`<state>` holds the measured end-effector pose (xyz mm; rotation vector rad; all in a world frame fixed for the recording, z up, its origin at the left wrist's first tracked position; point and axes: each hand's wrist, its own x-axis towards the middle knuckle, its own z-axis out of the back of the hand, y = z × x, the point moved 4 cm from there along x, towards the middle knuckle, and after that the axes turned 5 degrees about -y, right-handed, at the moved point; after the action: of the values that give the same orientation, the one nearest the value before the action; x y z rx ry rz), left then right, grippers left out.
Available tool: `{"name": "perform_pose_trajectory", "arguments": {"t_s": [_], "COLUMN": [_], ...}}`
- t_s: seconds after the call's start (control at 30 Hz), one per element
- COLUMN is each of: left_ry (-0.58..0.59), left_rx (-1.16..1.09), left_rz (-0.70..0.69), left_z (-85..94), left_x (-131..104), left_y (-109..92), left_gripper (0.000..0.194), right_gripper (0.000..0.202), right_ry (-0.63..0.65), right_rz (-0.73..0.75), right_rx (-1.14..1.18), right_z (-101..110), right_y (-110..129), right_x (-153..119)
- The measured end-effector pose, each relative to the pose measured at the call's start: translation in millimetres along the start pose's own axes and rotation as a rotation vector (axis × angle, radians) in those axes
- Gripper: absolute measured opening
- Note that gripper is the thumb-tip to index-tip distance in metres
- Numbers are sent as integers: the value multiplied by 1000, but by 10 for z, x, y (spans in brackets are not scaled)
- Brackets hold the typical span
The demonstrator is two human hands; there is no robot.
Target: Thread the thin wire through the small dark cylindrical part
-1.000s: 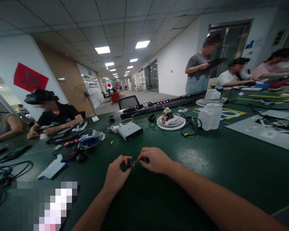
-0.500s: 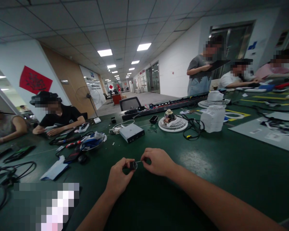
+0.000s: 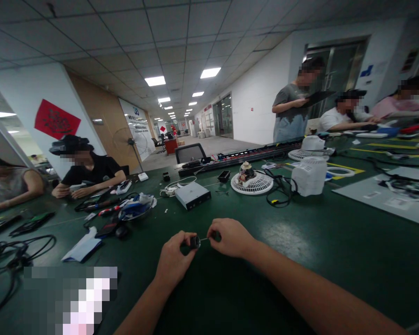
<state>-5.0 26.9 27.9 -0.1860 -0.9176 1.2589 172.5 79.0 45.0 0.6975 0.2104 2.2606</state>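
Between the thumb and fingers of my left hand (image 3: 174, 258) is a small black cylindrical part (image 3: 194, 242), its round open end turned to the right. My right hand (image 3: 230, 238) pinches a thin metal rod (image 3: 204, 239) that points left at that round end. Whether the rod's tip enters the part or only touches it, I cannot tell. Both hands are held over the dark green table (image 3: 223, 298), near its front.
Beyond my hands lie a grey box-shaped drive (image 3: 192, 195), a white fan grille with a motor (image 3: 251, 181), a black cable (image 3: 281, 190) and a white housing (image 3: 309, 177). At left are a computer mouse (image 3: 122, 231), a blue-white cloth (image 3: 82, 245) and tangled cables (image 3: 17, 260). People sit around the table.
The whole view has shifted slightly, with everything a little lower and to the right. Both hands keep their grips, and the rod stays in line with the black part.
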Motion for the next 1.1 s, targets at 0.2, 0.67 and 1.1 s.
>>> {"name": "perform_pose_trajectory", "arguments": {"t_s": [0.2,0.67,1.1], "left_ry": [13,0,-17], "left_rx": [0,21,42], "left_rz": [-28,-32,-32], "left_z": [3,12,2], "left_x": [-2,-1,-6], "left_y": [-17,-42,-12], "left_gripper": [19,19,17], "right_gripper": [16,16,16], "right_ry": [-34,-9,36], "right_rz": [3,-36,-37], "right_rx": [86,12,-43], "right_z": [27,48,26], "right_y": [45,41,43], "right_x": [-9,-1,0]}}
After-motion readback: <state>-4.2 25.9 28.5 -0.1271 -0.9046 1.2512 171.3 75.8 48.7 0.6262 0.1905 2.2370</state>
